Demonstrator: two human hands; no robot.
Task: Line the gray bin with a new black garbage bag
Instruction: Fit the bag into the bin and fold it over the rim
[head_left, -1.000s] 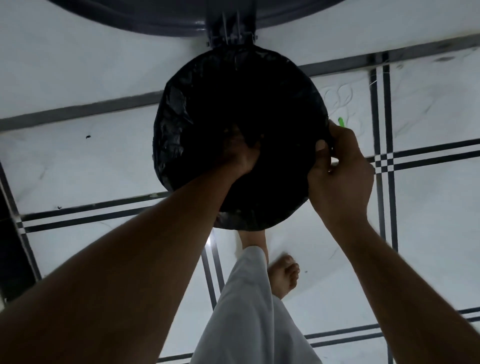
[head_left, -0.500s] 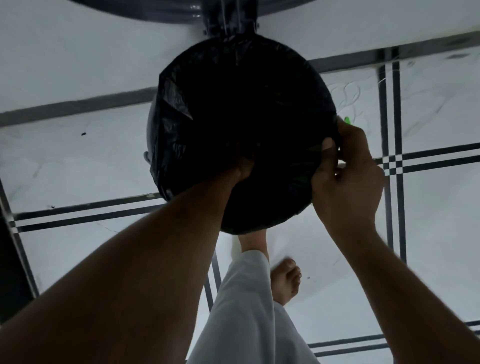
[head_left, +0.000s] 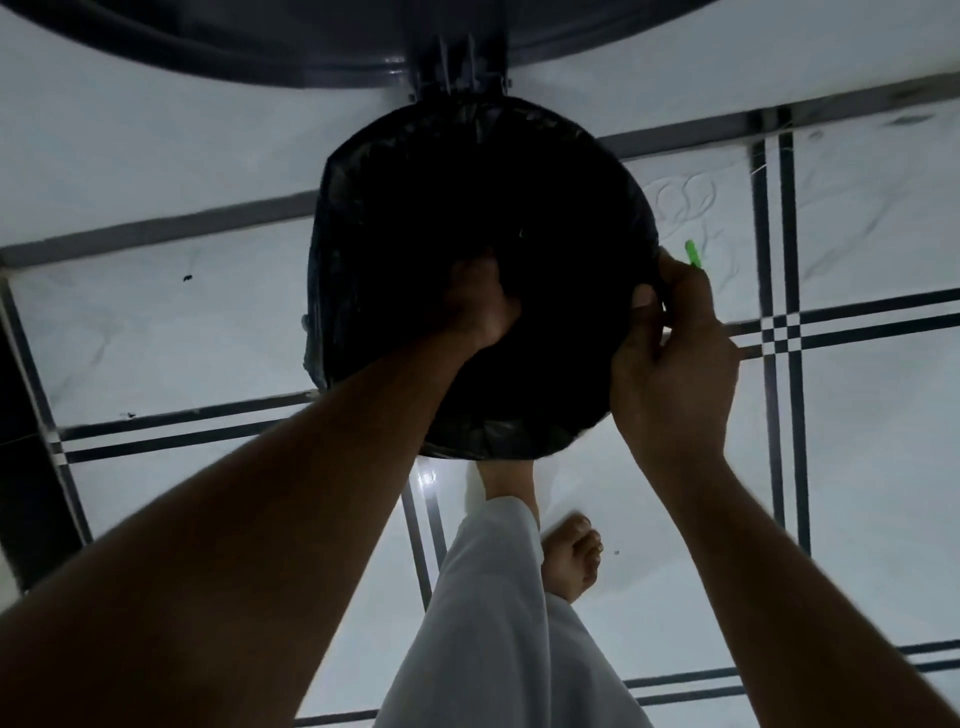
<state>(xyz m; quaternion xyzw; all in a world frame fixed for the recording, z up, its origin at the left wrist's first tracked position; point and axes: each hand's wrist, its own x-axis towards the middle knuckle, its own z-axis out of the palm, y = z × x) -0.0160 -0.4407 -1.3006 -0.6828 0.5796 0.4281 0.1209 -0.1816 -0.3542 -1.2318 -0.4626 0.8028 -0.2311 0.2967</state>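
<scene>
A black garbage bag (head_left: 426, 171) covers the round mouth of the bin, folded over its rim all the way round. The gray bin itself is almost hidden; only its open lid (head_left: 311, 47) and hinge (head_left: 457, 67) show at the top. My left hand (head_left: 480, 301) reaches down inside the bag, its fingers curled in the dark interior; whether it grips plastic I cannot tell. My right hand (head_left: 670, 353) pinches the bag's edge against the bin's right rim with thumb and fingers.
White floor tiles with black double stripes (head_left: 831, 332) surround the bin. A small green object (head_left: 693, 253) lies on the floor just past my right hand. My bare feet (head_left: 571, 561) and a white trouser leg (head_left: 498, 623) stand right behind the bin.
My left hand has pushed a little deeper into the bag. My right hand stays pinched on the right rim. The view has shifted slightly, showing more of the lid.
</scene>
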